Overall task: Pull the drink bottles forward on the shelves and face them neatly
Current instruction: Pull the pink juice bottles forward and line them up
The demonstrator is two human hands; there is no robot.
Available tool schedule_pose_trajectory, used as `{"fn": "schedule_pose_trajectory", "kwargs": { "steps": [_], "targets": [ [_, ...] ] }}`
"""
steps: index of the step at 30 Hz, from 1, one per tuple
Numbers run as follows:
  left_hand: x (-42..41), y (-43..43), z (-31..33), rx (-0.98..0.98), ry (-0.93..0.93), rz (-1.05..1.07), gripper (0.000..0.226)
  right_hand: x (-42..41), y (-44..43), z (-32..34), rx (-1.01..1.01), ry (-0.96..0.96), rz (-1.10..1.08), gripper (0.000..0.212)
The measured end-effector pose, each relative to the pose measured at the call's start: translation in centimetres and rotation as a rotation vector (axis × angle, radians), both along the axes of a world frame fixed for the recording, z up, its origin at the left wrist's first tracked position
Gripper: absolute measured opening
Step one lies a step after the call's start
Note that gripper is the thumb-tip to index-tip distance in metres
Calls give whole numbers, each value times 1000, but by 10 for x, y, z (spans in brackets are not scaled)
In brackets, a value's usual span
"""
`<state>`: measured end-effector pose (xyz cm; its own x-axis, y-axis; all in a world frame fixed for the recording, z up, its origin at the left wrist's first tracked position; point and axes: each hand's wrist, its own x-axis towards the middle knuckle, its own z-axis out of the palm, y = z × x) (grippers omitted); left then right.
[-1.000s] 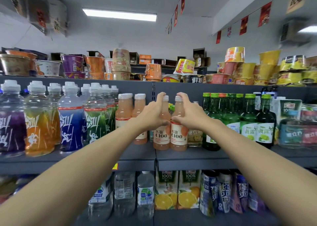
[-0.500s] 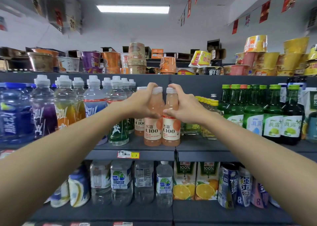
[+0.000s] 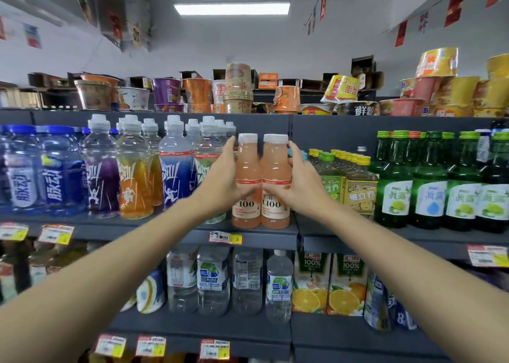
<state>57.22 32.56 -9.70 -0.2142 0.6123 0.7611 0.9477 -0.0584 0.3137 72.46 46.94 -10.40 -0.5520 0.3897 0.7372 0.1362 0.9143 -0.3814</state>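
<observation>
Two pink C100 drink bottles with white caps stand side by side at the front of the grey middle shelf (image 3: 256, 237). My left hand (image 3: 224, 182) wraps the left pink bottle (image 3: 248, 167) from its left side. My right hand (image 3: 298, 182) grips the right pink bottle (image 3: 276, 167) from its right side. Both labels face forward, partly covered by my thumbs. More white caps show just behind them.
Sports drink bottles (image 3: 135, 175) fill the shelf to the left, small yellow-capped bottles (image 3: 355, 186) and green glass bottles (image 3: 429, 186) to the right. Noodle cups (image 3: 237, 90) line the top shelf. Water bottles (image 3: 248, 277) and orange juice cartons (image 3: 330, 280) stand below.
My hands have slid from the bottle necks down to the bodies. The pink pair now stands at the shelf's front edge, and the view has shifted left and closer.
</observation>
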Motion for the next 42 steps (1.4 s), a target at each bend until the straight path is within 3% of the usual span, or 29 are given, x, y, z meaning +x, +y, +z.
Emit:
{"fn": "schedule_pose_trajectory", "kwargs": {
  "steps": [2, 5, 7, 10, 12, 19, 24, 42],
  "targets": [
    [5, -4, -28, 89, 1, -17, 107, 0, -1, -19, -6, -32, 5, 121],
    [7, -7, -62, 68, -99, -21, 100, 2, -3, -44, -100, -65, 16, 134],
    [7, -9, -73, 16, -183, 21, 94, 3, -2, -55, -120, -111, -18, 126],
    [4, -10, -73, -64, -228, 47, 92, 6, 1, -66, -170, -205, -56, 90],
    [4, -12, -69, -101, -209, 71, 93, 8, 2, -68, -220, -198, -53, 80],
    [5, -14, -72, -144, -107, 210, 72, 8, -1, -64, -242, -201, -76, 76],
    [2, -16, -79, -103, -124, 195, 67, 13, 0, -60, -295, -220, -72, 75],
    [0, -18, -76, -108, -184, 193, 69, 11, 7, -67, -320, -202, -42, 64]
  ]
}}
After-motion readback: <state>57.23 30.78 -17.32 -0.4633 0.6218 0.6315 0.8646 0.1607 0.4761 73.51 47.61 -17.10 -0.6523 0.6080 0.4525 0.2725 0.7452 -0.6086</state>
